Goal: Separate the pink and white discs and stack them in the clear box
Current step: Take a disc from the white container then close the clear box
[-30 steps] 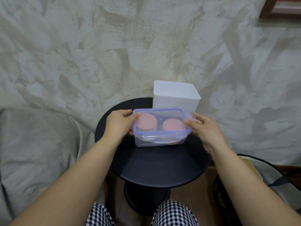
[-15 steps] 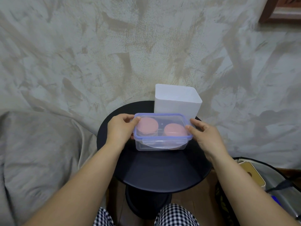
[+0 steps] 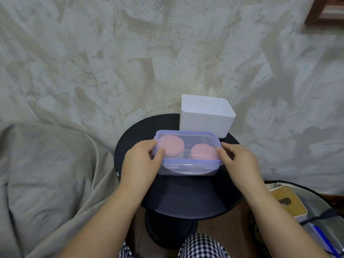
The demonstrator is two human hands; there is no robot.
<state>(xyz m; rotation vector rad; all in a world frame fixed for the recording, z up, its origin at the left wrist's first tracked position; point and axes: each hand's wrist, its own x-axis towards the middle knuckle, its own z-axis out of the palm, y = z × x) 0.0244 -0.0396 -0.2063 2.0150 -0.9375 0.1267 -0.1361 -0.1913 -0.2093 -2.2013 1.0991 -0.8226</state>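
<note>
A clear box (image 3: 187,169) with a blue-rimmed lid (image 3: 188,134) sits on the round black table (image 3: 186,198). Through the lid two pink discs show side by side, one on the left (image 3: 172,145) and one on the right (image 3: 202,151). No white discs can be made out. My left hand (image 3: 142,161) grips the box's left end, thumb on the lid's edge. My right hand (image 3: 237,161) holds the right end, thumb pressed on the lid's corner.
A white open bin (image 3: 205,116) stands just behind the box at the table's back edge. Grey draped fabric (image 3: 55,164) covers the wall and the left side. A bag with a tan box (image 3: 287,202) lies on the floor at right.
The box has come slightly toward me and both hands have closed in on its ends. The camera has tilted up a little.
</note>
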